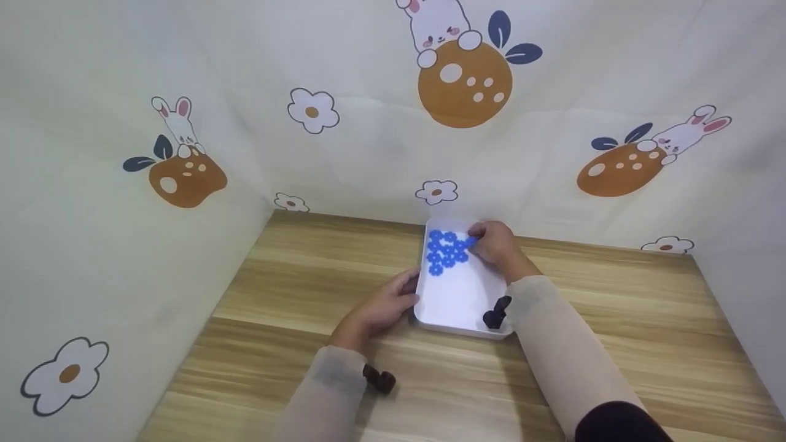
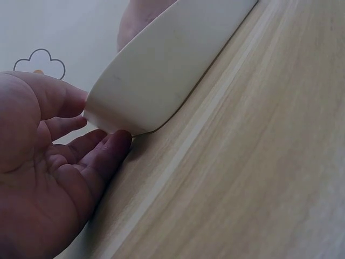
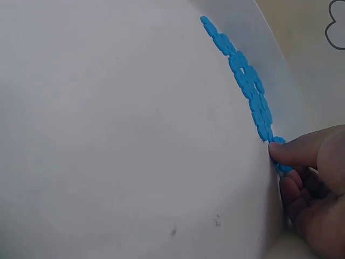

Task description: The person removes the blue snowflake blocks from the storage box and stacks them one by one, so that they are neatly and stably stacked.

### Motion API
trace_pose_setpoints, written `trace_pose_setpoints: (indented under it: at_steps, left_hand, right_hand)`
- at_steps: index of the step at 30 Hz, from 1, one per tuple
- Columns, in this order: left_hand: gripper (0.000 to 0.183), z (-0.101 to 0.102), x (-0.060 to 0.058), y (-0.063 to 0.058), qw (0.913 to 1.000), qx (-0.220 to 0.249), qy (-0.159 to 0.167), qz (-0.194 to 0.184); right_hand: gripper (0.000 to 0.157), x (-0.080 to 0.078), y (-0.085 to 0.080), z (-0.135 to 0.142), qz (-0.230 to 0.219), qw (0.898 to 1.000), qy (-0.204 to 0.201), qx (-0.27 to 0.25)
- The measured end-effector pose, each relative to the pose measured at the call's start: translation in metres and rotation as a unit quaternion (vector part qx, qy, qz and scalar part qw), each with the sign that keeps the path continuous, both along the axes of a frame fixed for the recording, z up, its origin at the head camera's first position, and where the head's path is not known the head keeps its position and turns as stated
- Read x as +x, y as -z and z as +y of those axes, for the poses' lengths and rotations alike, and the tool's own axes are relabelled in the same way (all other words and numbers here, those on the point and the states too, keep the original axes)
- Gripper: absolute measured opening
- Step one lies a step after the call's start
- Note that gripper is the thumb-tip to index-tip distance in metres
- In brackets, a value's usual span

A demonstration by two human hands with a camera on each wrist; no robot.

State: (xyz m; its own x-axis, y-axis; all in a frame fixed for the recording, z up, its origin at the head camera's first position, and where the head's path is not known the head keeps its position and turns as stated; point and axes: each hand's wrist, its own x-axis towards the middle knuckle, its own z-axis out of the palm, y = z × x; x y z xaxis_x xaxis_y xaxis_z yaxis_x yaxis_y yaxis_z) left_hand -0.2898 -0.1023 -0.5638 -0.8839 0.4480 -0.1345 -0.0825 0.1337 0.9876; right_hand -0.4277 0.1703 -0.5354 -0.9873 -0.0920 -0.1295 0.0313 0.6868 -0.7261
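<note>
In the head view, a white rectangular tray (image 1: 451, 301) holds several small blue flower-shaped plastic pieces (image 1: 435, 258), clustered flat at its far left. My right hand (image 1: 496, 245) reaches over the tray's far right side and pinches a blue flower-shaped piece (image 3: 284, 168) at the cluster's right end. The right wrist view shows that piece between thumb and fingers, touching or very near the others. My left hand (image 1: 387, 304) rests against the tray's left outer wall. In the left wrist view its fingertips (image 2: 119, 141) touch the tray's rounded corner, with the palm turned to the camera.
The tray stands on a wood-grain table (image 1: 295, 294), close to the back wall cloth (image 1: 368, 166) printed with rabbits, fruit and flowers. Black wrist-worn devices sit at both cuffs; the right one (image 1: 496, 314) hangs over the tray's near right corner.
</note>
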Motion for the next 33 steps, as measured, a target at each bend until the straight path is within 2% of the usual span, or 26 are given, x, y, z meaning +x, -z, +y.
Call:
trace_pose_setpoints:
  at_steps: [5,9,12,17,21,27,33]
  left_hand:
    - [0.068,0.002,0.000,0.000,0.9999,0.006,0.001,-0.009]
    - [0.067,0.003,0.000,0.001,0.9997,0.022,0.010,0.005]
    - [0.067,0.002,0.001,0.000,0.9997,0.017,0.011,0.015]
    - [0.067,0.002,0.002,0.000,0.9997,0.006,0.012,0.022]
    - [0.067,0.002,0.001,0.001,0.9996,0.003,0.013,0.023]
    - [0.067,0.001,0.001,0.000,0.9997,-0.002,0.008,0.021]
    - [0.067,-0.001,0.000,0.001,0.9998,0.001,0.006,0.019]
  right_hand:
    - [0.041,0.002,-0.002,0.001,-0.004,1.000,0.000,0.016]
    - [0.039,0.004,-0.006,0.001,-0.001,0.999,-0.007,0.048]
    - [0.038,0.005,-0.010,0.000,-0.002,0.998,-0.010,0.065]
    - [0.034,0.005,-0.015,0.001,-0.010,0.998,0.012,0.054]
    - [0.033,0.008,-0.023,0.007,0.001,0.999,0.032,0.020]
    - [0.034,0.014,-0.036,0.023,-0.021,0.997,0.056,-0.056]
    - [0.038,0.025,-0.033,0.040,-0.053,0.980,0.081,-0.173]
